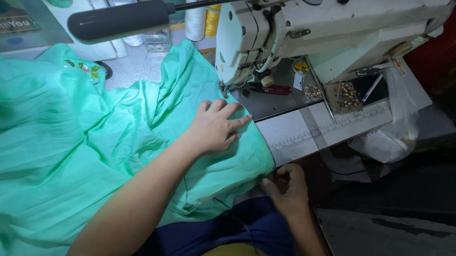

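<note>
1. The wide sheet of thin mint-green woven fabric (71, 137) covers the left of the grey sewing table (298, 130) and spills over the near edge onto the lap; it looks light, soft and slippery, likely to bunch, so it is best held flat by palm pressure and pinched at the hem; its long run goes from far left toward the needle.
2. The cream industrial sewing machine (312, 30) stands at the back, its head over the cloth's right edge.
3. The left hand (215, 127) lies spread open, palm down, pressing the fabric beside the needle; it grips nothing.
4. The right hand (286, 188) is curled, fingertips pinching the fabric's hem at the table's near edge.
</note>
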